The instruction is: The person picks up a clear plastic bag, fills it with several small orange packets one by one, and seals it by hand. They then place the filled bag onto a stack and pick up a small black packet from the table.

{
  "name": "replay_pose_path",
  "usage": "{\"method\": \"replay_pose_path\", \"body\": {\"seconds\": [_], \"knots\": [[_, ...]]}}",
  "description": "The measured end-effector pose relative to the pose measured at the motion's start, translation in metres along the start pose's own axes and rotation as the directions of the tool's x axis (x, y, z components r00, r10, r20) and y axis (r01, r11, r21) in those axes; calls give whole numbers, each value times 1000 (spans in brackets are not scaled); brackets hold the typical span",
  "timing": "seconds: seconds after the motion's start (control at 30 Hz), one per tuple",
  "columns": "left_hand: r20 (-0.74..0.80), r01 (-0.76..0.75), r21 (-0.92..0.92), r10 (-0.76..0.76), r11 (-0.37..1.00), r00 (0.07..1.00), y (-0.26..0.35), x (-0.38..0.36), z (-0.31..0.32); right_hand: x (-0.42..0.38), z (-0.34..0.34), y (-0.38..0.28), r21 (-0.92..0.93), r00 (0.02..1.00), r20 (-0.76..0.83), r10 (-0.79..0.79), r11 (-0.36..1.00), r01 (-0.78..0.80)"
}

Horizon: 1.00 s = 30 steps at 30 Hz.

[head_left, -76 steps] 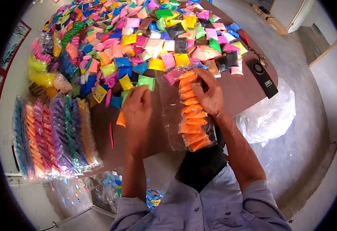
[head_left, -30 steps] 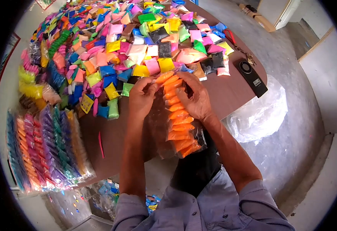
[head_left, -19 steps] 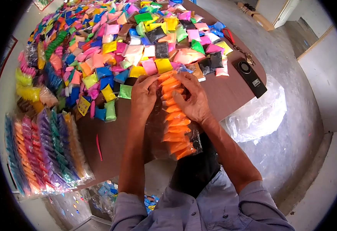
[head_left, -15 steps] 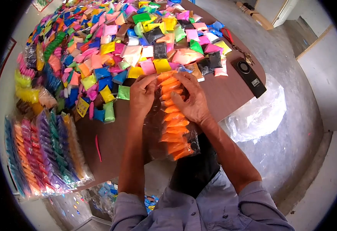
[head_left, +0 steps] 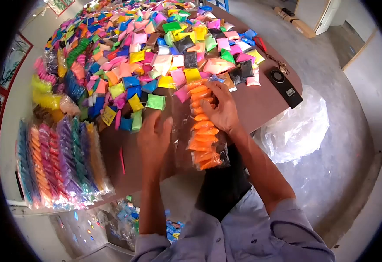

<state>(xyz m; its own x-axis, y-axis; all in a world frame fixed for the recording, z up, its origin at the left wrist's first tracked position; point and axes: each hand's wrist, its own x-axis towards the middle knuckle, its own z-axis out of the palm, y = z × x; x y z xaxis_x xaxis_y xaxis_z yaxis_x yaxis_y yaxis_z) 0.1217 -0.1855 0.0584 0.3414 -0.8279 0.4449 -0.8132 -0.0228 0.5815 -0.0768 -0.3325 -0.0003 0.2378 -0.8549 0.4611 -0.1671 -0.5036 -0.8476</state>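
Observation:
A clear plastic bag point(head_left: 206, 144) filled with a stacked row of orange packets hangs over the table's near edge. My right hand point(head_left: 222, 109) grips its upper right side, thumb across the orange packets and fingers round the far end. Just left of the bag, my left hand point(head_left: 153, 135) is over the table, a little blurred, with thumb and fingers apart and nothing visible in them. A pink packet point(head_left: 182, 94) lies against the bag's upper left side. Beyond my left hand is a light green packet point(head_left: 156, 102).
A large heap of coloured packets point(head_left: 134, 56) covers the far part of the brown table point(head_left: 254, 98). Filled bags in rows point(head_left: 64, 163) stand at the left, near a pink strip-like tool point(head_left: 122, 160). A black device point(head_left: 283, 87) lies at the right edge; clear plastic sheeting point(head_left: 295, 126) is below.
My left hand has let go of the bag's upper left edge and moved down and left, its fingers parting. My right hand still holds the bag. The camera view has shifted slightly.

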Motion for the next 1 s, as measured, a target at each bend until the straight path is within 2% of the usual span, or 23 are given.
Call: {"method": "replay_pose_path", "body": {"seconds": [0.07,0.1,0.17,0.2,0.27,0.3,0.33,0.37,0.4,0.43,0.47,0.6,0.67,0.7,0.77,0.8,0.87,0.9,0.93,0.97,1.0], "knots": [[167,307,84,-317,948,934,20,-35,-19,-1,2,0,-27,1000,-12,4,1000,-4],[160,311,77,-320,947,934,23,-54,-22,-2,2,-2,-49,999,-30,11,999,-12],[328,578,-64,-530,813,782,23,-87,-22,-4,4,-10,-16,999,-22,33,999,-33],[319,584,-70,-536,809,781,19,-97,-19,-7,6,-10,-67,998,-64,24,997,-28],[222,456,-318,-402,831,888,10,-114,-14,-15,7,-20,-118,995,-96,4,993,-16],[212,456,-325,-406,829,889,7,-114,-18,-21,4,-31,-141,993,-95,73,986,-86],[149,431,-245,-406,868,902,0,-108,-25,-28,3,-38,-164,985,-96,140,974,-155],[85,410,-160,-401,898,912,-9,-101,-34,-37,1,-40,-165,988,-88,130,976,-143],[73,412,-165,-405,896,911,-24,-96,-40,-47,-1,-39,-174,989,-98,107,977,-123],[89,461,-260,-455,848,886,-44,-90,-44,-58,-1,-41,-182,991,-109,84,978,-103],[111,504,-352,-499,789,859,-60,-83,-51,-70,-7,-63,-151,987,-69,146,976,-155],[-13,506,-374,-549,778,835,-102,-56,-68,-113,-21,-84,-135,994,59,96,987,-88],[-270,353,-243,-412,904,870,-128,-58,-65,-121,-30,-94,-80,972,131,194,980,-184],[-276,361,-246,-423,899,863,-120,-63,-70,-122,-32,-89,-84,971,143,191,980,-180],[-306,315,-264,-389,912,869,-82,-70,-84,-125,-35,-74,-141,999,32,-2,990,6],[-305,323,-266,-397,908,866,-73,-76,-89,-120,-37,-75,-154,999,31,9,988,-4],[-205,44,7,-42,999,978,-62,-89,-95,-113,-39,-76,-225,999,36,-20,974,27],[-210,56,10,-53,998,976,-57,-93,-96,-108,-39,-74,-290,998,34,-52,955,60],[-134,-11,122,27,992,991,-53,-96,-96,-104,-36,-64,-288,990,22,-137,948,138],[-46,-85,225,98,971,994,-50,-99,-96,-102,-35,-58,-283,990,32,-135,949,138],[-46,-76,228,89,971,995,-48,-101,-94,-98,-33,-56,-289,995,9,-95,953,94]]}}
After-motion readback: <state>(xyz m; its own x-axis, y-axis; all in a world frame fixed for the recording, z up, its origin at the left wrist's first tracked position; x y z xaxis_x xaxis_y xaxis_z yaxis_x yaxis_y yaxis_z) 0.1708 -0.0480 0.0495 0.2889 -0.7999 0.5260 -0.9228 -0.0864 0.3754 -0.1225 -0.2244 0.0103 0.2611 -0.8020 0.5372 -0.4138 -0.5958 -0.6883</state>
